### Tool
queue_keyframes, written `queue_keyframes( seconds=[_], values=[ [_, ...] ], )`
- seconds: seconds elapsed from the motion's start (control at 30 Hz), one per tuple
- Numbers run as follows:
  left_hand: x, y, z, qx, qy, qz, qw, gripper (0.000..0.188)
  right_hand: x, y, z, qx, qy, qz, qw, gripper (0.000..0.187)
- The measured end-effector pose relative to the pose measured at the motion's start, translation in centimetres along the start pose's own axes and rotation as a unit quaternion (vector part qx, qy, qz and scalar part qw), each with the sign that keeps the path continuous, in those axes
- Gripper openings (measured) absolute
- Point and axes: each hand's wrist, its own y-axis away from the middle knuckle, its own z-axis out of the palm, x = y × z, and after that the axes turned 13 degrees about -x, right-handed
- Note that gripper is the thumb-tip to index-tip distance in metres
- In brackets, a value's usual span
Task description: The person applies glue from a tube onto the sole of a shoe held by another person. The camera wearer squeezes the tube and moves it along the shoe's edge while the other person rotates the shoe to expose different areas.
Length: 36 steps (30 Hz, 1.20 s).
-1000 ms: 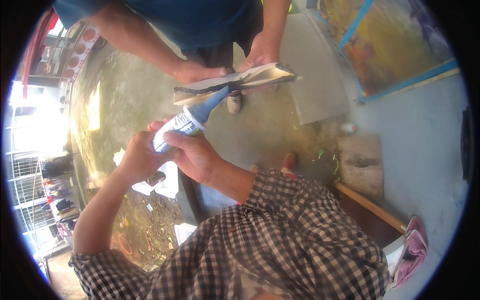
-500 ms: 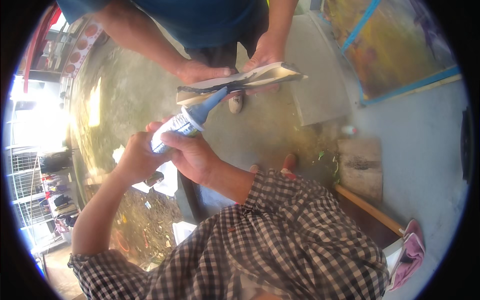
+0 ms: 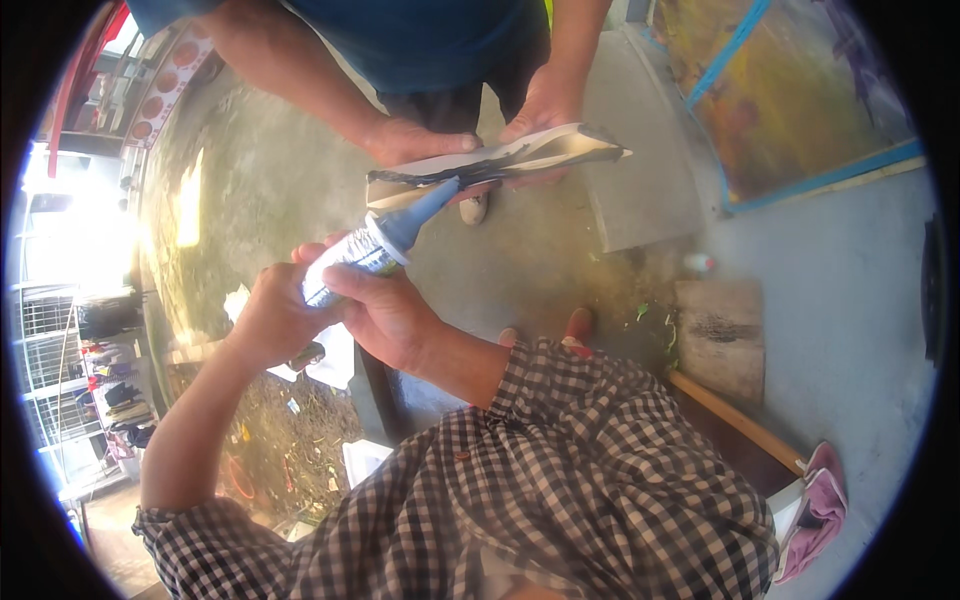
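Tube: here it is, out in front of the checked shirt (image 3: pixel 480 480) and off the ground – a pale, shiny tube (image 3: pixel 345 265) slanting away from the wearer and to the right, with a wide white collar (image 3: pixel 385 238) at its far end.

Nozzle: the blue-grey nozzle (image 3: pixel 425 212) runs on from that collar, its tip right up at the strip; touching or just short, this angle won't settle it.

Strip: a pale, folded strip (image 3: pixel 545 152) lies across the gap between two people, dark matter (image 3: pixel 440 173) streaked along it. It's presented crosswise, probably so the dark line lies within easy reach of the tip.

Co-worker: bare right hand (image 3: pixel 415 142) and left hand (image 3: pixel 545 103) on the far edge, thumbs above and some fingers showing below. A pinch from both sides – it looks meant to steady a light, floppy piece without crowding the nozzle.

Wearer's left: the wearer's left hand (image 3: pixel 272 312) is curled closed around the tube's near end, likely backing it from behind.

Wearer's right: the wearer's right hand (image 3: pixel 390 315) wraps the tube nearer the collar, thumb laid along the top, which would suit aiming. Both hands grip firmly, by the look of it; how hard they press can't be told.

Under the grip: a small dark object (image 3: pixel 308 357) peeks out below the hands; whether it's held or lies beyond is unclear.
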Motion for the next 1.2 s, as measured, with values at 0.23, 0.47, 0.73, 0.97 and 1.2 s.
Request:
queue_keyframes(
  seconds=[0.23, 0.47, 0.73, 0.97, 1.2],
  values=[
    [0.1, 0.1, 0.0, 0.004, -0.008, 0.005, 1.000, 0.049, 0.1, 0.1, -0.1, -0.013, 0.001, -0.004, 1.000, 0.034],
    [0.7, 0.5, -0.3, -0.004, 0.004, -0.044, 0.999, 0.042, 0.3, 0.0, -0.1, -0.011, -0.004, 0.003, 1.000, 0.033],
    [0.5, 0.7, -0.3, -0.006, 0.015, -0.042, 0.999, 0.050, 0.4, 0.0, 0.1, -0.004, -0.008, 0.014, 1.000, 0.033],
    [0.3, 0.9, -1.1, -0.006, 0.022, -0.048, 0.999, 0.056, 0.7, -0.7, 0.4, -0.004, -0.005, 0.024, 1.000, 0.032],
    [0.1, 1.0, -1.5, -0.001, 0.017, -0.057, 0.998, 0.044, 0.9, -1.1, 0.5, -0.002, -0.005, 0.027, 1.000, 0.031]
  ],
)
